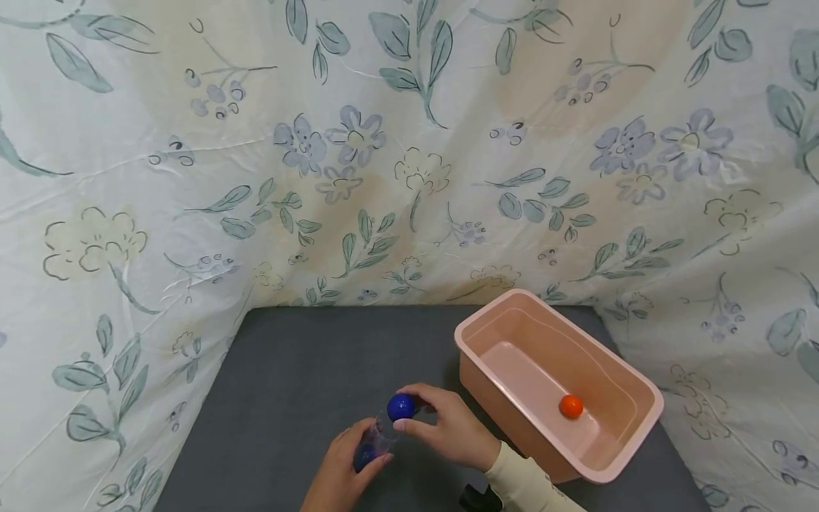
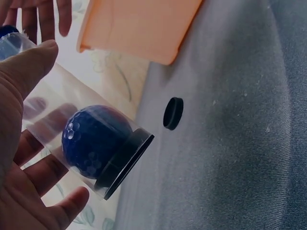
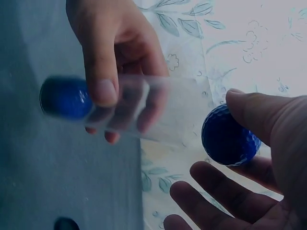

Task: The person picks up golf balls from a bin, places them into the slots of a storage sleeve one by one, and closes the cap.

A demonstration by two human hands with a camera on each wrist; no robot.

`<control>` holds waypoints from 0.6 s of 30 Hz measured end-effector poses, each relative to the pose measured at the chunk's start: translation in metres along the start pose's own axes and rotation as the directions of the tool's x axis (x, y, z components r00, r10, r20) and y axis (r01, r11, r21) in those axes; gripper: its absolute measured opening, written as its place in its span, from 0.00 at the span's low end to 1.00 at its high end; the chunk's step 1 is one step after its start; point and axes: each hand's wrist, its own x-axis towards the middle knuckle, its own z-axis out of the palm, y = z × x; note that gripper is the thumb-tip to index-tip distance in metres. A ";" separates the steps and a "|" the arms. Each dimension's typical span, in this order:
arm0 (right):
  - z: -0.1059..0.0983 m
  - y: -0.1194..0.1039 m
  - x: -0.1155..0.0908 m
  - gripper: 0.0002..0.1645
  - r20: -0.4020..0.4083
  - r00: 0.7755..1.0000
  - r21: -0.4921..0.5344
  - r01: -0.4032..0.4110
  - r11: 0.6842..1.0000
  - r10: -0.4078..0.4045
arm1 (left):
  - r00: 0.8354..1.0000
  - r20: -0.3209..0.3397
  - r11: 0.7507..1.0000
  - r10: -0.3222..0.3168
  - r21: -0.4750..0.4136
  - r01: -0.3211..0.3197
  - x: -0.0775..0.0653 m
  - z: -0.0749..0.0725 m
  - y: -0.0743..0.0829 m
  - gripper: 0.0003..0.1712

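Observation:
My left hand (image 1: pixel 345 459) grips a clear plastic tube (image 3: pixel 184 108) around its side, thumb on one face and fingers on the other. Inside it, a dark blue golf ball (image 2: pixel 91 139) sits against the black cap (image 2: pixel 123 163) that closes the lower end. At the tube's uncapped end, my right hand (image 1: pixel 457 427) pinches a second blue golf ball (image 1: pixel 401 407) between thumb and fingers. That ball's dimpled surface shows just outside the mouth in the right wrist view (image 3: pixel 228 136).
A loose black cap (image 2: pixel 173 113) lies on the dark grey table (image 1: pixel 301 370). On the right stands a pink rectangular bin (image 1: pixel 505 398) with an orange ball (image 1: pixel 571 407) on its floor. Floral cloth (image 1: pixel 409 178) hangs behind and beside the table.

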 end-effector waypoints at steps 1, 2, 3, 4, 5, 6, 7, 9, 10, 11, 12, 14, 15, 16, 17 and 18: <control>0.003 0.000 0.000 0.27 -0.003 1.000 0.012 -0.004 1.000 0.004 | 1.000 -0.003 1.000 0.007 -0.012 -0.007 0.000 0.000 0.000 0.27; 0.006 0.001 0.000 0.27 -0.005 1.000 0.030 -0.006 1.000 0.006 | 1.000 -0.007 1.000 0.015 -0.020 -0.015 0.000 0.001 0.000 0.26; 0.008 0.002 -0.001 0.26 -0.010 1.000 0.047 -0.002 0.999 0.003 | 1.000 -0.011 0.999 0.021 -0.028 -0.022 0.000 0.001 0.000 0.26; 0.011 0.002 -0.001 0.26 -0.012 1.000 0.064 -0.002 0.998 0.003 | 0.999 -0.017 0.999 0.028 -0.031 -0.029 0.000 0.001 -0.001 0.26; 0.013 0.003 -0.001 0.25 -0.013 1.000 0.079 -0.001 0.997 0.002 | 0.999 -0.023 0.999 0.034 -0.029 -0.034 0.000 0.002 -0.001 0.26; 0.015 0.004 -0.002 0.25 -0.011 1.000 0.095 -0.001 0.995 0.002 | 0.999 -0.026 0.999 0.034 -0.029 -0.035 0.000 0.002 -0.001 0.26; 0.017 0.005 -0.002 0.25 -0.008 1.000 0.111 0.000 0.994 0.001 | 0.999 -0.029 0.999 0.034 -0.022 -0.034 0.000 0.002 -0.001 0.26; 0.021 0.007 -0.003 0.25 0.006 1.000 0.130 -0.002 0.992 0.001 | 1.000 -0.019 1.000 0.017 -0.010 -0.017 0.000 0.001 0.000 0.27; 0.023 0.008 -0.004 0.25 0.016 1.000 0.136 -0.007 0.991 0.004 | 1.000 -0.010 1.000 0.003 -0.007 -0.003 0.000 0.001 0.001 0.27; 0.024 0.009 -0.004 0.25 0.025 1.000 0.140 -0.011 0.990 0.008 | 1.000 0.004 1.000 -0.012 -0.010 0.012 0.000 0.000 0.001 0.27; 0.026 0.009 -0.004 0.25 0.033 0.999 0.145 -0.015 0.989 0.010 | 0.999 0.021 1.000 -0.028 -0.012 0.028 0.000 -0.001 0.002 0.27; 0.027 0.009 -0.005 0.26 0.046 0.999 0.153 -0.023 0.988 0.016 | 0.997 0.048 0.998 -0.053 -0.017 0.054 0.000 -0.002 0.003 0.26; 0.028 0.009 -0.005 0.26 0.051 0.999 0.157 -0.027 0.987 0.020 | 0.996 0.058 0.998 -0.061 -0.019 0.062 0.000 -0.003 0.003 0.26; 0.028 0.009 -0.005 0.26 0.055 0.998 0.156 -0.030 0.987 0.022 | 0.996 0.064 0.998 -0.065 -0.022 0.066 0.000 -0.003 0.003 0.26; 0.028 0.009 -0.005 0.27 0.059 0.998 0.152 -0.031 0.988 0.022 | 0.996 0.065 0.998 -0.064 -0.022 0.065 0.000 -0.003 0.003 0.26; 0.027 0.009 -0.005 0.27 0.064 0.998 0.144 -0.029 0.989 0.020 | 0.996 0.061 0.998 -0.059 -0.022 0.060 0.000 -0.003 0.003 0.26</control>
